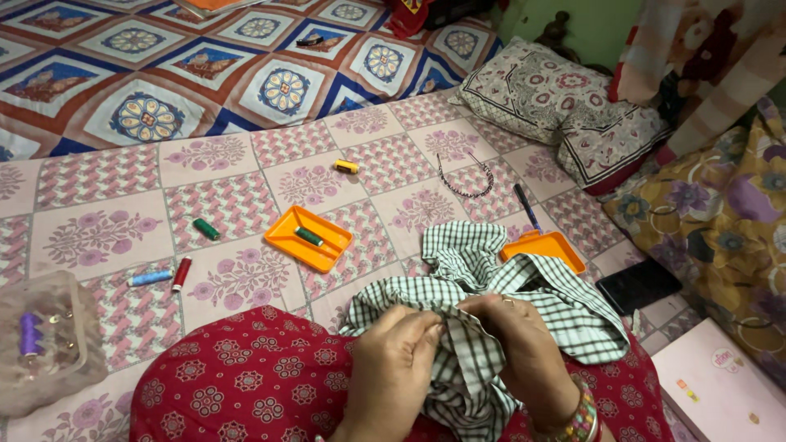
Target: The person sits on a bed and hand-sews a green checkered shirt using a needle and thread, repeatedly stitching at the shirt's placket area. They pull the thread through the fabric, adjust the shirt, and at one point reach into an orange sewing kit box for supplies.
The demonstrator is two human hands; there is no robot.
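Note:
A green-and-white checked cloth (pixel 565 303) lies bunched over my lap, which is covered in red patterned fabric (pixel 246 385). My left hand (pixel 391 372) and my right hand (pixel 524 352) both pinch a fold of this cloth between them, fingers closed and nearly touching. My right wrist wears colourful bangles. Whether a needle is in my fingers cannot be made out.
On the pink patterned bedsheet lie an orange tray (pixel 286 237) holding a green thread spool (pixel 309 236), another orange tray (pixel 565 250) partly under the cloth, green (pixel 206 229), red (pixel 181 273), blue (pixel 150 278) and yellow (pixel 347 167) spools, a beaded loop (pixel 464 190), a pen (pixel 526 207), a black phone (pixel 639 286), a clear box (pixel 41 344) and pillows (pixel 557 102).

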